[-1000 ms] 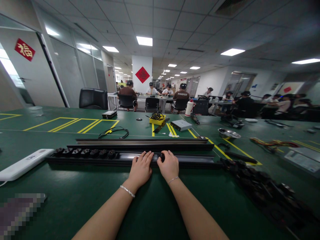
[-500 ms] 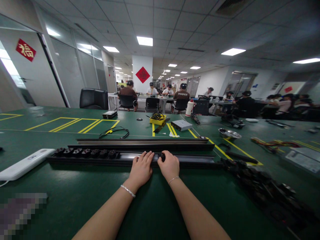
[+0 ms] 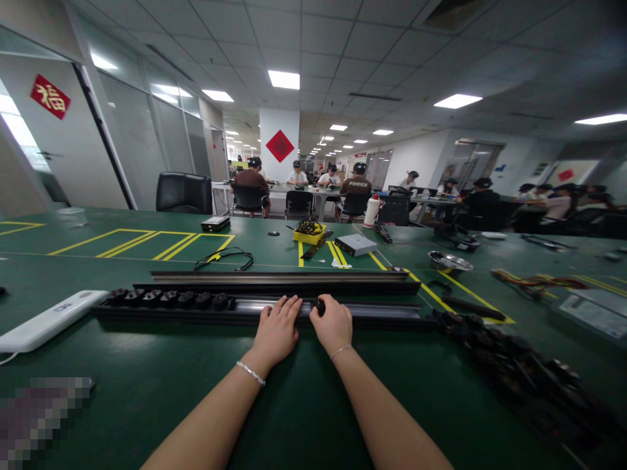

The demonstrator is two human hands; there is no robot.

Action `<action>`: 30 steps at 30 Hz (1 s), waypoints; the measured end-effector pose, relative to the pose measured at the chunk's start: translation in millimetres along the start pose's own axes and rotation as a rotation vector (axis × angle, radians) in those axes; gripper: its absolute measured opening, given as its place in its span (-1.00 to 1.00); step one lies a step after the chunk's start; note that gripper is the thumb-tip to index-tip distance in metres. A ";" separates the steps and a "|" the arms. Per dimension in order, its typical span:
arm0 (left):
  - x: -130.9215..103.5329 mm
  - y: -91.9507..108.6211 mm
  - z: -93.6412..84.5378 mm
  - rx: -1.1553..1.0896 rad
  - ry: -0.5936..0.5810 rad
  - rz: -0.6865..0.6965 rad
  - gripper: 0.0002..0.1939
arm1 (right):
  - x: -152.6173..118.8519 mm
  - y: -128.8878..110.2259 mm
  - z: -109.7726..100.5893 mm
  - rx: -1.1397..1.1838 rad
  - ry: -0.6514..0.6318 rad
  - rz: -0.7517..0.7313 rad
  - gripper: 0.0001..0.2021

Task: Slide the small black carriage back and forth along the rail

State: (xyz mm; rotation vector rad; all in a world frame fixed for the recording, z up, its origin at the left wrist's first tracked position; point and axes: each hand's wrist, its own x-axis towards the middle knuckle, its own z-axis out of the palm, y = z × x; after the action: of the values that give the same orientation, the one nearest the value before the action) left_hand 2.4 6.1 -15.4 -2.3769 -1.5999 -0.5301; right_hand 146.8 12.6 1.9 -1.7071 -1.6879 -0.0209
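A long black track (image 3: 372, 312) with a shiny metal channel lies across the green table in front of me. Several small black socket-like modules (image 3: 186, 299) sit in a row in its left end. My left hand (image 3: 279, 329) rests over the middle of the channel, fingers stretched out and lying on the track. Just to its right, my right hand (image 3: 334, 324) is closed round a small black module (image 3: 319, 305) at the channel; most of that piece is hidden by the fingers. Behind lies a second track (image 3: 279, 278), parallel to the first.
Left of the track lies a white power strip (image 3: 53, 321). A heap of dark modules (image 3: 529, 372) spreads at the right. Farther back are a black cable (image 3: 225, 258), a yellow box (image 3: 308, 235) with wires, a grey box (image 3: 356, 245) and a metal bowl (image 3: 449, 261).
Both hands keep almost the same place on the track; my right hand has shifted very slightly to the right.
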 end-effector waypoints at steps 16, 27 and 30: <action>-0.4 -0.3 1.6 -0.022 0.010 -0.002 -0.39 | 1.1 0.8 1.2 -0.014 -0.003 0.004 -0.79; 0.7 2.9 0.2 -0.020 0.013 -0.055 -0.45 | 1.9 7.9 4.4 0.010 -0.001 0.006 -0.78; 0.4 3.1 0.0 -0.006 0.019 -0.049 -0.46 | 1.9 7.9 5.0 0.017 0.001 0.005 -0.78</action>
State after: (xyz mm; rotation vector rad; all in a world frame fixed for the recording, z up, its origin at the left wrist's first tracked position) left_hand 5.4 5.2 -15.2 -2.3348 -1.6548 -0.5654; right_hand 151.7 17.6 -4.6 -1.6988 -1.6785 -0.0048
